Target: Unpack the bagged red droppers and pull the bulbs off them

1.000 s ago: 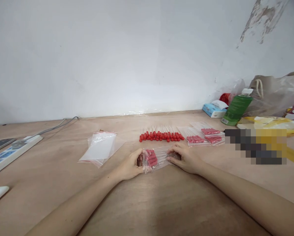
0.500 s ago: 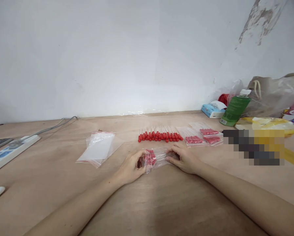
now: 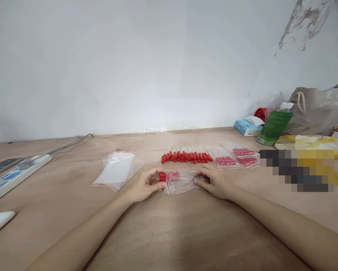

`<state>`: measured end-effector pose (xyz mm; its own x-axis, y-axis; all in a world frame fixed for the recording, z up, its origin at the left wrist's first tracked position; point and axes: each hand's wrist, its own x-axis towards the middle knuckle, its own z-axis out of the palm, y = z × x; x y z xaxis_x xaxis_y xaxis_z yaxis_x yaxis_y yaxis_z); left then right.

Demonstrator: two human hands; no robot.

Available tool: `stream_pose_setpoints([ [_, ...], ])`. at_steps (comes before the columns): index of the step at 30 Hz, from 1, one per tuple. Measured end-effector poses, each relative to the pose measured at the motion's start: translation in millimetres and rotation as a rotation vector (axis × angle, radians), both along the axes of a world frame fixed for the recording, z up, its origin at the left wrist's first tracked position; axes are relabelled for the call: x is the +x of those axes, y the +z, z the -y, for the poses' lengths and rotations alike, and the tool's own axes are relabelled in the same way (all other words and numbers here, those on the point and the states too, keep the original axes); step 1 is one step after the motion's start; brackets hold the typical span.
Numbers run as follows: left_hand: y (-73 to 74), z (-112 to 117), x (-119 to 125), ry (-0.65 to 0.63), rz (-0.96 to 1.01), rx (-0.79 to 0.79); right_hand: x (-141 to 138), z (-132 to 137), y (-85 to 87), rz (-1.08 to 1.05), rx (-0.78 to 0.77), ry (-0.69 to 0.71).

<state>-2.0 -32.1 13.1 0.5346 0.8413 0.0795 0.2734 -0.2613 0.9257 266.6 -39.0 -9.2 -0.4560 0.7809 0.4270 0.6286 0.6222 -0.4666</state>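
Observation:
Near the middle of the wooden table, my left hand (image 3: 146,184) is closed around a few red-tipped sticks (image 3: 162,176). Their bright red ends show at the mouth of a clear plastic bag (image 3: 182,183), and more red shows through the film. The left thumb lies against the bag's edge. At the bag's other end, my right hand (image 3: 214,181) pinches the film between thumb and fingers. Just beyond both hands lies a row of pale sticks with red tips (image 3: 187,156). To its right are several filled zip bags (image 3: 225,161) with red contents.
A stack of flat zip bags (image 3: 116,167) lies left of my hands. Farther left are a power strip (image 3: 19,175), a phone (image 3: 5,165) and a white object (image 3: 0,223). At the back right stand a green bottle (image 3: 274,126) and a tissue pack (image 3: 248,127).
My left hand has shifted slightly left relative to the bag and its grip has changed. Red ends now show at the bag's mouth. My right hand still pinches the other end.

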Motion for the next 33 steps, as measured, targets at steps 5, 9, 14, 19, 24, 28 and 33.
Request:
stream_pose_setpoints([
  [5, 15.6, -9.6, -12.8, 0.029, -0.065, 0.069, -0.4, -0.4, -0.8, -0.005, 0.003, -0.008],
  [9, 66.6, -20.8, -52.8, 0.06, -0.256, 0.177, -0.5, -0.2, -0.7, 0.002, 0.003, -0.018],
  [14, 79.3, -31.2, -65.3, 0.619, -0.233, 0.604, -0.2, 0.5, -0.5, -0.01, 0.025, -0.004],
  [19, 16.3, -54.8, -30.8, 0.629, -0.554, 0.859, 0.0, -0.2, -3.1, -0.015, 0.021, -0.009],
  [24, -13.3, -68.1, -10.0, 0.434, -0.646, 0.84, 0.1, -1.4, -4.2, -0.003, 0.018, -0.018],
  [28, -14.6, -65.5, -4.6, 0.373, -0.657, 0.819, 0.2, -0.5, -2.8, -0.001, 0.029, -0.013],
  [33, -16.3, -63.5, -6.6, 0.415, -0.54, 0.746, 0.0, 0.0, -2.3, -0.007, 0.042, -0.006],
])
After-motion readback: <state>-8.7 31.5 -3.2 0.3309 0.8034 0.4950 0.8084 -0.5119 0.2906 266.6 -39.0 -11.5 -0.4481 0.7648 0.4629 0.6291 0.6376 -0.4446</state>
